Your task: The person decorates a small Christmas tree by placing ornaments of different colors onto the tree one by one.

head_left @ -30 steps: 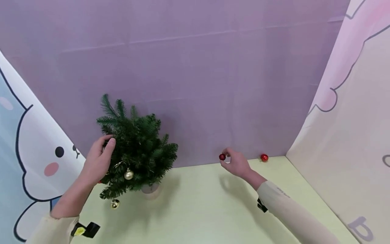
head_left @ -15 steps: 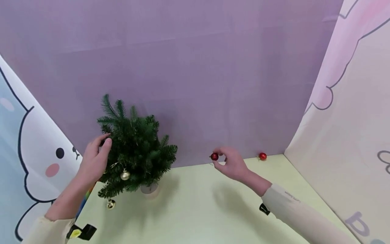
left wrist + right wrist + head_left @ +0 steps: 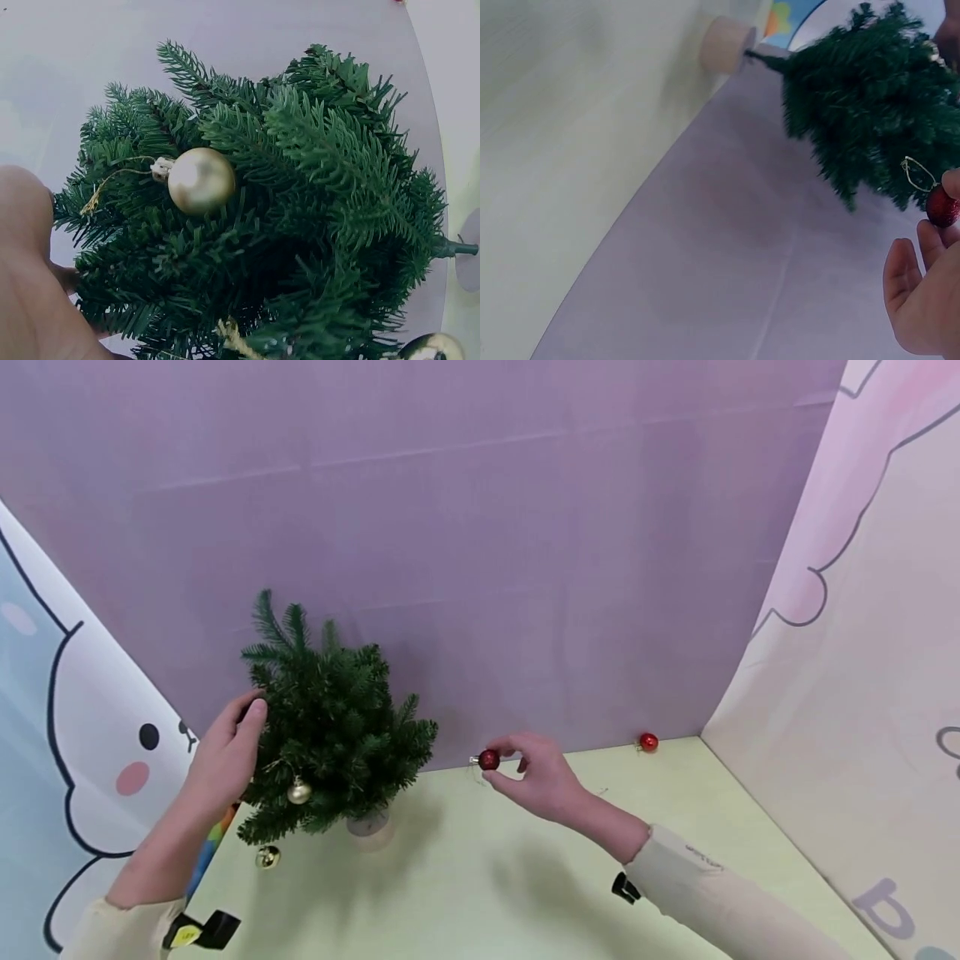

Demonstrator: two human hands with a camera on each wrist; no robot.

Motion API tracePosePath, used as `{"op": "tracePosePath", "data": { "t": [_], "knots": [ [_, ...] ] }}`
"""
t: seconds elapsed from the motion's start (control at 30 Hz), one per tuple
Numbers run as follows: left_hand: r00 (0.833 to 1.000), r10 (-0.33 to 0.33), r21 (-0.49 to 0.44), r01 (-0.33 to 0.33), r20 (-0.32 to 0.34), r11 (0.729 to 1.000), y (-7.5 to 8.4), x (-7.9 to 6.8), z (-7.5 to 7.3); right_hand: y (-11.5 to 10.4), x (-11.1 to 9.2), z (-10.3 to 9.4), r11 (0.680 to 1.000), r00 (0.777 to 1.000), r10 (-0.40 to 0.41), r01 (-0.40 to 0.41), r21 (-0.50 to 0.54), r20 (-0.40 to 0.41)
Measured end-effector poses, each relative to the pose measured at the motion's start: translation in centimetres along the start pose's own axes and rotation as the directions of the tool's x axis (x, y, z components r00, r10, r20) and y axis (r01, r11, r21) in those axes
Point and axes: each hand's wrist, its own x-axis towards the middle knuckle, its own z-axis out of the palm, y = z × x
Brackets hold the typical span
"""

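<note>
A small artificial Christmas tree (image 3: 330, 735) stands at the left on a pale round base (image 3: 370, 831). My left hand (image 3: 225, 756) grips branches at its left side; foliage hides the fingertips in the left wrist view. A matte gold bauble (image 3: 201, 181) hangs on the near side, and a shiny gold bauble (image 3: 267, 857) dangles from a low branch. To the right of the tree, apart from it, my right hand (image 3: 542, 778) pinches a dark red bauble (image 3: 489, 760) between thumb and fingers. Its gold string loop (image 3: 915, 174) sticks out toward the tree.
Another red bauble (image 3: 648, 742) lies at the back right of the pale yellow-green table (image 3: 465, 877). A purple backdrop (image 3: 525, 568) rises behind, with printed cartoon panels (image 3: 862, 710) at both sides.
My right hand has carried the dark red bauble left, closer to the tree. My left hand has shifted slightly left, and the gold baubles have swung left with the tree's near branches.
</note>
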Motion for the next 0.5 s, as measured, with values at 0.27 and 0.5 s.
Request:
{"op": "tracePosePath", "data": {
  "t": [0.27, 0.5],
  "knots": [
    [0.999, -0.037, -0.027, 0.035, -0.04, 0.999, 0.4, 0.2, 0.4, -0.2, 1.5, 0.3, 0.994, 1.0, -0.006, 0.006, 0.113, -0.001],
    [0.996, -0.065, -0.033, 0.063, -0.069, 0.998, 0.4, -0.1, 1.0, -0.3, 2.4, 0.6, 0.971, 0.997, 0.053, -0.063, 0.23, 0.047]
  ]
}}
